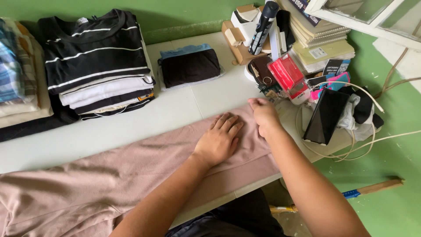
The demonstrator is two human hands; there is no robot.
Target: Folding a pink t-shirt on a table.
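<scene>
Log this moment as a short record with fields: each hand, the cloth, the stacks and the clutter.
left hand: left hand lies flat, palm down, on the pinkish garment
right hand: right hand is curled at the garment's far edge; whether it pinches the cloth cannot be told
cloth: pinkish garment is spread along the white table
stacks: striped folded pile at the back, small dark folded piece beside it
clutter: black phone, red case, spray can, books, white cable

Soft, even daylight fills the scene – likely from the window frame at upper right. Shadows stay faint under the stacked clothes. Focus is sharp; edges bow slightly – wide-angle distortion.
</scene>
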